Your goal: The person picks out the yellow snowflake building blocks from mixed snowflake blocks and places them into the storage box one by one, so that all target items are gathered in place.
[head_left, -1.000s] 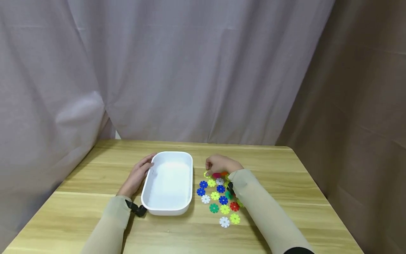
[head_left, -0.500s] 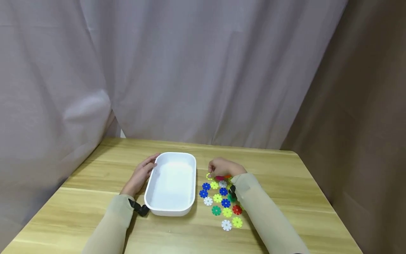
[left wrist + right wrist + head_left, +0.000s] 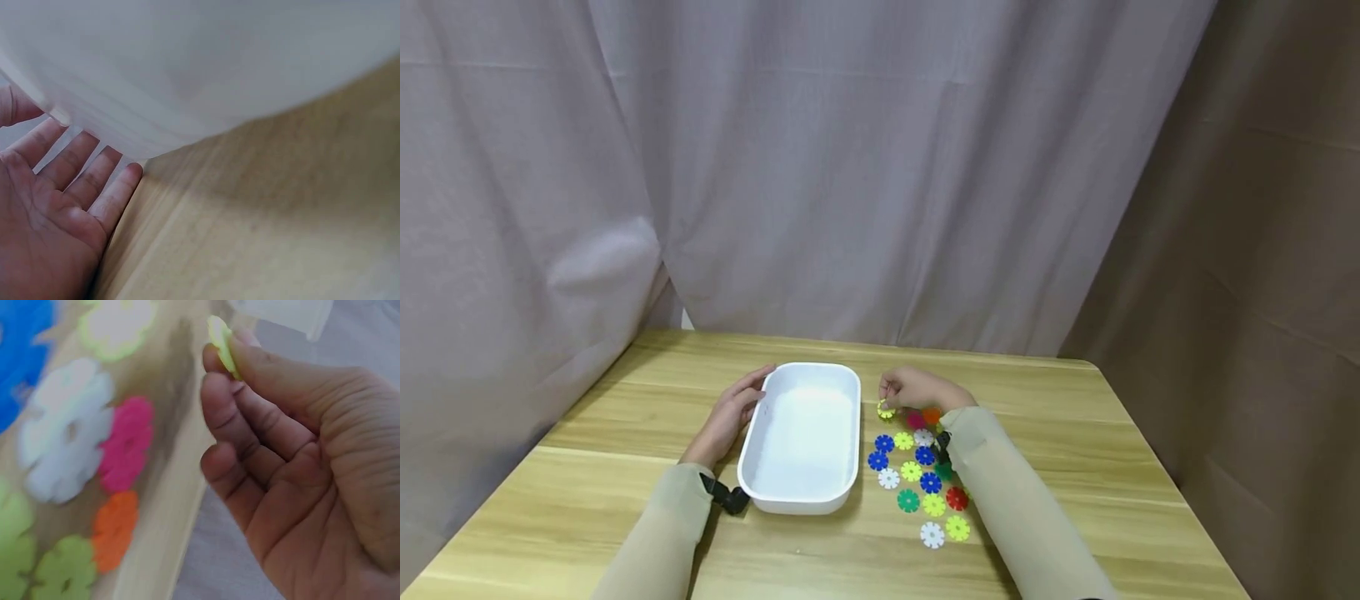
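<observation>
My right hand pinches a yellow notched plastic building disc between thumb and forefinger. In the head view this disc hangs at the far left of the loose discs. The other fingers curl loosely below it in the right wrist view. On the left, my left hand holds the long side of a white rectangular tub. Its thumb lies at the rim, and its fingers spread along the outer wall. Below my right hand lie a pink disc and an orange disc.
Several blue, white, green, red and yellow discs, such as a white disc, lie flat to the right of the tub. My right forearm covers part of them. The wooden table ends at a grey curtain behind.
My right hand has raised the yellow disc from the tabletop and shifted slightly left towards the tub, uncovering more of the pink and orange discs. My left hand stays at the tub.
</observation>
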Action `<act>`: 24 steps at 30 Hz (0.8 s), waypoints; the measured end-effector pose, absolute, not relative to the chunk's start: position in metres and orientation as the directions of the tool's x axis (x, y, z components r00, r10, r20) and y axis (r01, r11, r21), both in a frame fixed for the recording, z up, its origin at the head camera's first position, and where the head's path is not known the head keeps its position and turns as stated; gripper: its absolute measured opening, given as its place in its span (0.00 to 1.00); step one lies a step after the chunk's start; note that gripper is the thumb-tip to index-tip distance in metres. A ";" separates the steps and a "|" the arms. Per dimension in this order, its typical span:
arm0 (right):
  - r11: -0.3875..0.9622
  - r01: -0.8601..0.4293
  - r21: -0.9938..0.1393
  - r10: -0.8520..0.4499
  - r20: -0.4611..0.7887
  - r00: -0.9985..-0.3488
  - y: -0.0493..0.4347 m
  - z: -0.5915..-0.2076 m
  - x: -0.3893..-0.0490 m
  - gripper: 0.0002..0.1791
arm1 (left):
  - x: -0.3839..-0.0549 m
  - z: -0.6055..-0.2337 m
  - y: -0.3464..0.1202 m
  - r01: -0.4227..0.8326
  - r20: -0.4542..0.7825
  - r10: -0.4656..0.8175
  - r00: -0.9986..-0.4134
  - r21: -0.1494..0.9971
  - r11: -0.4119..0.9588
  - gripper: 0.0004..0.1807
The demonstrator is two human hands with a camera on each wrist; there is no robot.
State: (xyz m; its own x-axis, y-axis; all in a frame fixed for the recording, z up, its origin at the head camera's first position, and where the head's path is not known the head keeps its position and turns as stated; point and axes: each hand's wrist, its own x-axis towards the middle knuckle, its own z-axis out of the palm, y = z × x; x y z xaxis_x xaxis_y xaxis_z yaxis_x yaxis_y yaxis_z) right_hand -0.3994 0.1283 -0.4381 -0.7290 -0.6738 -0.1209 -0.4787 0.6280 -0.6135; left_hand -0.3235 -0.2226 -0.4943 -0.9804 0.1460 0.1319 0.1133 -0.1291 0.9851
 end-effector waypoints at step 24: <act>0.548 -0.492 -0.677 -0.719 -0.079 -0.691 0.000 -0.376 -0.406 0.08 | -0.326 -0.497 -0.224 0.136 0.151 0.135 -0.979 0.985 -0.110 0.30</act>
